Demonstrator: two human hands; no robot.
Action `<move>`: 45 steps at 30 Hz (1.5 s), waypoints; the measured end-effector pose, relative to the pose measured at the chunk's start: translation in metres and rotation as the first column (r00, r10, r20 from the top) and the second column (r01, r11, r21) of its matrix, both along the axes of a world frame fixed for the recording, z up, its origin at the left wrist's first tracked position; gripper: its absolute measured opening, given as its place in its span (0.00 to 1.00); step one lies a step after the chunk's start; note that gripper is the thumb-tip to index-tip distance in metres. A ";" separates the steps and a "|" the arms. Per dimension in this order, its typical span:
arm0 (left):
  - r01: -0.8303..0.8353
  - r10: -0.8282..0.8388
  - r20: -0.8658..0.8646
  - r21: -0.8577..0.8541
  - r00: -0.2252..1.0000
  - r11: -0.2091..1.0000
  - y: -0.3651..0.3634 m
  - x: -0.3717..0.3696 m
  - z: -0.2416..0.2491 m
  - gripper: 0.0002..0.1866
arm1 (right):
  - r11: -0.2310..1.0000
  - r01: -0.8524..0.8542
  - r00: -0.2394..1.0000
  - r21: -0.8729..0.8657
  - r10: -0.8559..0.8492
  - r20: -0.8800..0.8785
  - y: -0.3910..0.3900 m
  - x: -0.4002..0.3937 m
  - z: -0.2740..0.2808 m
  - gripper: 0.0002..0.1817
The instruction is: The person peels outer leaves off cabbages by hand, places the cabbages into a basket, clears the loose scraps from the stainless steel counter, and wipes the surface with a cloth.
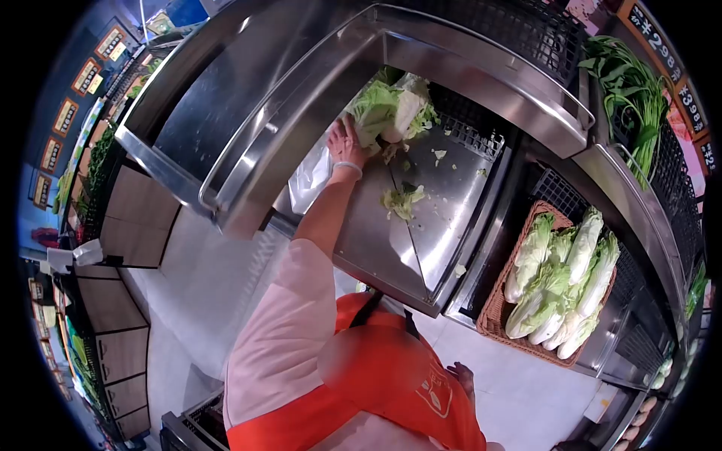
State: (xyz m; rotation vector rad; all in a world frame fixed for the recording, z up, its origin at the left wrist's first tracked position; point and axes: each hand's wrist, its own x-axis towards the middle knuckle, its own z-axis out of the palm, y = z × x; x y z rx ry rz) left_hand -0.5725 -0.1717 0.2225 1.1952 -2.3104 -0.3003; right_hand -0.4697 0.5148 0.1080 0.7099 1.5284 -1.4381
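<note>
Clear plastic (310, 180) lay at the left of a steel bench (376, 229). The person's left hand (345, 143), open with fingers extended, rested against leafy cabbages (382, 113) at the bench's far side. Torn leaves (403, 201) were scattered nearer. The right hand (462, 376) hung low beside the red apron (383, 368), its grip unclear. Rightmost, a wicker basket (492, 308) held pale, long cabbage heads (560, 282).

Left hand (347, 141) reaches forward — fingers extended — right hand (463, 376) (dimly visible) low.
</note>
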 end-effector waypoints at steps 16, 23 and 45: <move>0.777 0.140 -0.768 0.630 0.625 -0.009 0.094 0.085 0.098 0.36 | 0.702 -0.711 0.518 -0.046 0.479 -0.709 -0.299 -0.102 0.193 0.26; 0.757 0.058 -0.788 0.564 0.613 -0.331 0.218 0.065 0.098 0.34 | 0.729 -0.376 0.884 -0.572 0.097 -0.457 -0.293 -0.138 0.198 0.44; 0.654 -0.500 -0.477 0.707 0.723 0.269 0.326 0.068 0.051 0.26 | 0.994 0.110 0.481 -0.016 -0.067 -0.874 0.079 -0.293 0.312 0.35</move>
